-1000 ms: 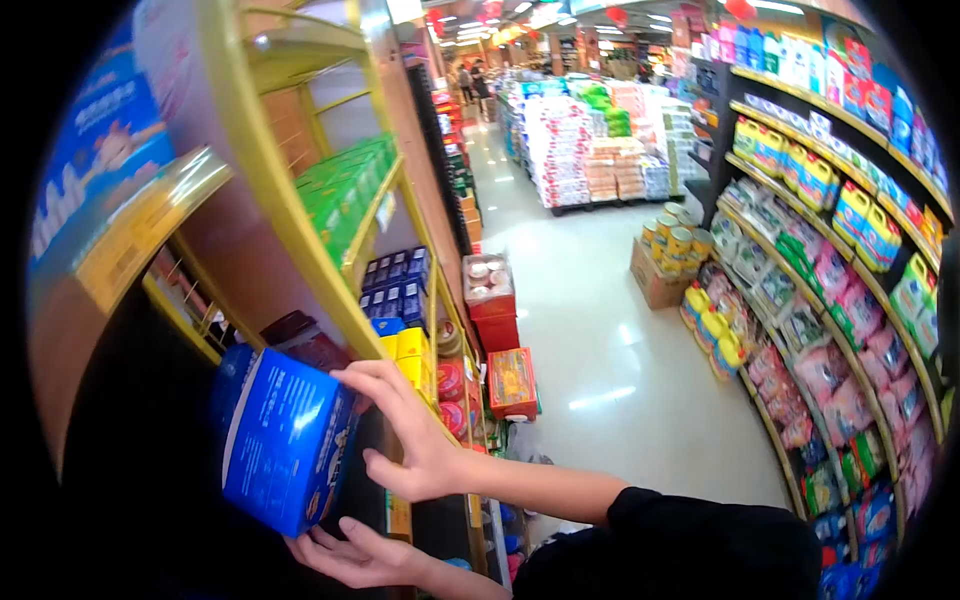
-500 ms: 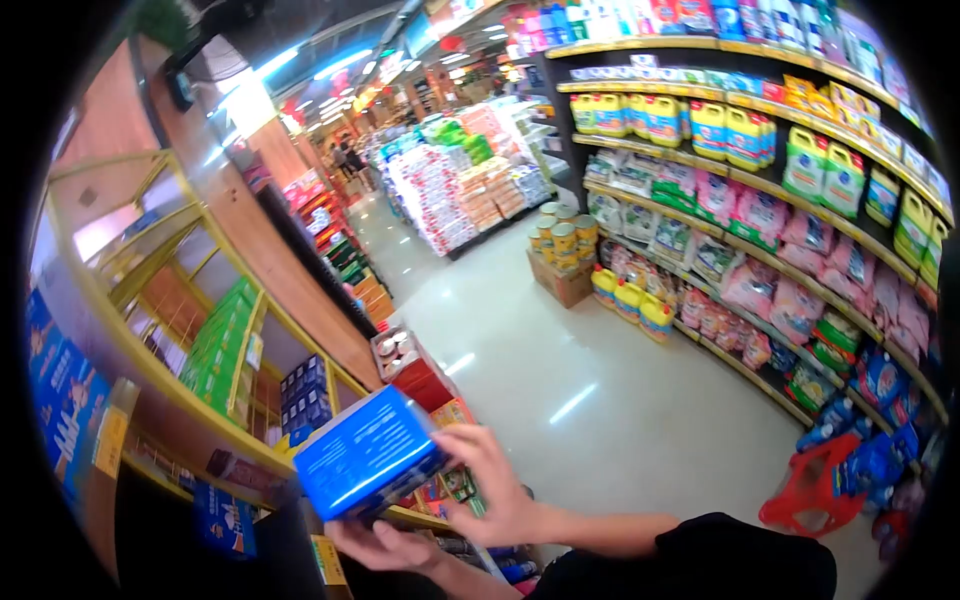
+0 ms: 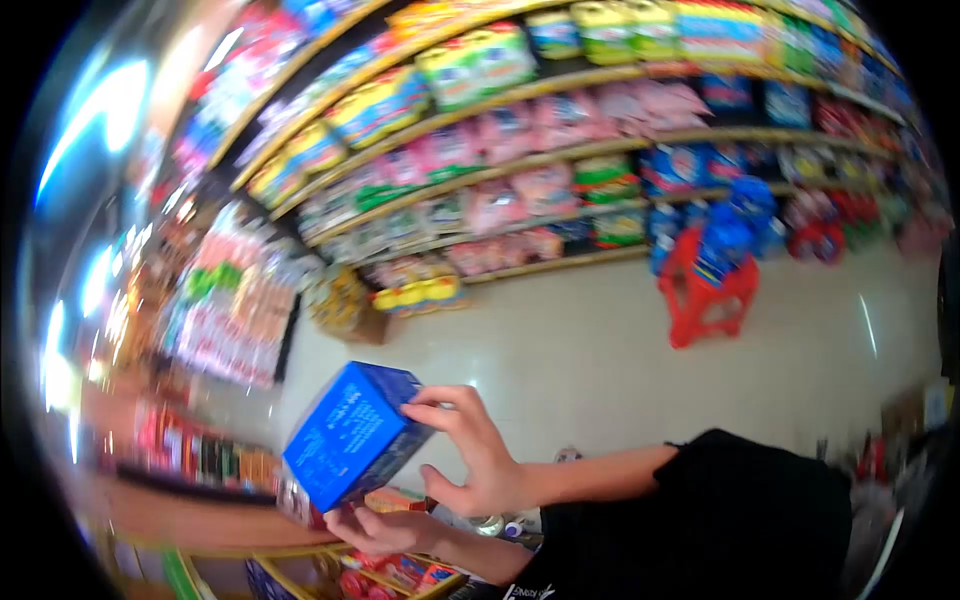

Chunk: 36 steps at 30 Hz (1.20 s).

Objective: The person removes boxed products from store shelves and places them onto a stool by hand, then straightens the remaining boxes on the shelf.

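Observation:
A blue box (image 3: 345, 435) with small pale print on its face is tilted up in front of me. Under its lower edge is my left hand (image 3: 385, 530), closed on it with the fingers partly hidden below. My right hand (image 3: 470, 460) grips the box's upper right edge with its fingertips, the thumb held lower and apart from the fingers. What the box contains is not visible, and its print is too small to read.
Ahead curves a long shelf (image 3: 590, 145) of bottles and bags. A red plastic stool (image 3: 690, 300) carries blue packages on the floor. Yellow-capped bottles (image 3: 420, 295) and a carton with cans (image 3: 345, 305) stand by the shelf. Below lies a yellow-edged rack (image 3: 240, 550).
My view has swung to the right, bringing the long shelf and red stool towards the middle. The blue box stays in both hands and is tilted more steeply.

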Each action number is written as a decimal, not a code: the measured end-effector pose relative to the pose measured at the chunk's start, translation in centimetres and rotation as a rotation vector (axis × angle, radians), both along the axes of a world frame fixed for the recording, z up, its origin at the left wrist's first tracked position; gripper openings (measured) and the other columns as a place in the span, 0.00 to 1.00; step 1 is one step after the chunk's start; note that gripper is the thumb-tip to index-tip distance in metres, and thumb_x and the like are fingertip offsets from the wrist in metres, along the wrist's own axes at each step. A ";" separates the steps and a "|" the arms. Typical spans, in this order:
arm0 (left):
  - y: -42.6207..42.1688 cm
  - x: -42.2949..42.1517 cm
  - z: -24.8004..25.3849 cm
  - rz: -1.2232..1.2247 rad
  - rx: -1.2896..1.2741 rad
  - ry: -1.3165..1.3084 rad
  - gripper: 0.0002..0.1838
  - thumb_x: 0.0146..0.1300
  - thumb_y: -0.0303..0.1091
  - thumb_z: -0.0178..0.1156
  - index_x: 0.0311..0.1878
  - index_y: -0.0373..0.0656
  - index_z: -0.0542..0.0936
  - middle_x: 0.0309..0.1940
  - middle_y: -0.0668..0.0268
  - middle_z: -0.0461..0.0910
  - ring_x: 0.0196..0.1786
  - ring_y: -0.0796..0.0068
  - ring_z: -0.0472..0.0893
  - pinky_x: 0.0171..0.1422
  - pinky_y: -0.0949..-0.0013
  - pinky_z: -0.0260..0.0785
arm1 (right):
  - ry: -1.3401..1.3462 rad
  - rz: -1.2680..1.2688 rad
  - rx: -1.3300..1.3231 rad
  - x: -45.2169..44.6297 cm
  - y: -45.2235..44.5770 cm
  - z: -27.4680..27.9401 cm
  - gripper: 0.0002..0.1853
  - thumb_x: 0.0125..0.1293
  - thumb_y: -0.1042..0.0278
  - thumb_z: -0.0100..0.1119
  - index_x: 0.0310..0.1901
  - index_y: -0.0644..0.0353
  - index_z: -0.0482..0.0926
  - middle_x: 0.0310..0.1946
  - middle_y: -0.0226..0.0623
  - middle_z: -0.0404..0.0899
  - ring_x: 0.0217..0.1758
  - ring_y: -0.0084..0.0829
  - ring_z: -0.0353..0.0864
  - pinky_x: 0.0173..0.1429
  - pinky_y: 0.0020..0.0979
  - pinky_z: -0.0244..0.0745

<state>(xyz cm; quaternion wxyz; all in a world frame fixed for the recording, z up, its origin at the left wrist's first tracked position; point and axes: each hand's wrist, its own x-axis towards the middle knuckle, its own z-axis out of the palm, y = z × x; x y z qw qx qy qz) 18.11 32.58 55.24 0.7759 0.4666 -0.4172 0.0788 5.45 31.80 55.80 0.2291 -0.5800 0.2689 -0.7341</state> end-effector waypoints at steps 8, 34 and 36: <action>-8.3 -14.8 -2.1 -0.443 0.157 -0.011 0.16 0.59 0.30 0.49 0.46 0.29 0.75 0.44 0.56 0.74 0.48 0.64 0.72 0.54 0.61 0.67 | 0.015 -0.500 0.071 -14.3 -2.8 -3.0 0.34 0.45 0.78 0.59 0.60 0.65 0.67 0.55 0.50 0.65 0.56 0.48 0.67 0.60 0.41 0.63; -22.1 -62.8 -14.9 -1.711 0.728 -0.130 0.14 0.63 0.23 0.56 0.52 0.30 0.74 0.55 0.54 0.75 0.59 0.65 0.75 0.64 0.61 0.68 | -0.077 -0.923 0.514 -62.8 -6.0 -14.9 0.29 0.51 0.81 0.56 0.58 0.63 0.67 0.55 0.42 0.67 0.59 0.36 0.71 0.57 0.35 0.73; -22.5 -65.3 -18.5 -1.704 0.830 -0.066 0.12 0.65 0.26 0.57 0.49 0.32 0.75 0.54 0.55 0.76 0.58 0.68 0.75 0.62 0.65 0.68 | -0.158 -0.811 0.613 -65.3 -5.3 -18.5 0.29 0.52 0.81 0.56 0.59 0.63 0.66 0.55 0.42 0.67 0.60 0.37 0.71 0.60 0.37 0.72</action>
